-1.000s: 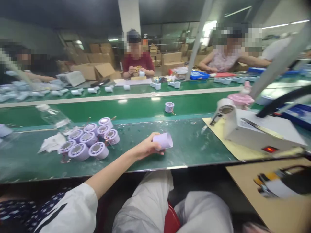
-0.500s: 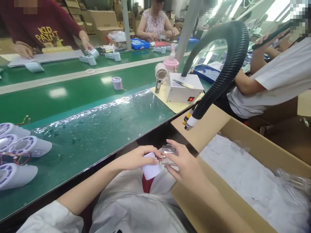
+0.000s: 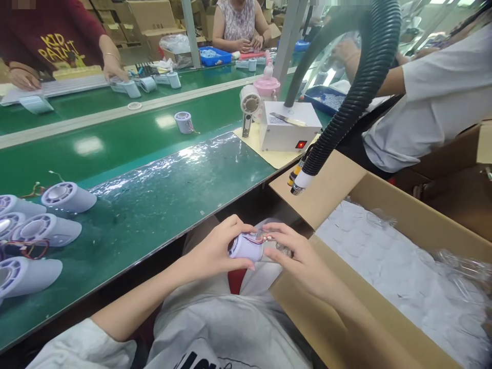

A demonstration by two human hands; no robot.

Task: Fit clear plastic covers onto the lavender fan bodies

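My left hand is closed around a lavender fan housing, a short cylinder held lying on its side above my lap. Thin red and dark wires run along its upper side toward my right hand. My right hand grips a clear plastic piece at the housing's right end. My fingers cover part of where the two meet, so I cannot tell how far one sits in the other.
Several similar housings with wires stand on the green table at left. A white box with a black hose is ahead. At right, a carton holds white and clear plastic pieces. Co-workers sit across and at right.
The housing in my left hand has turned, so its wires now show, and the clear piece has come against its end. Another housing now shows in the group at left.
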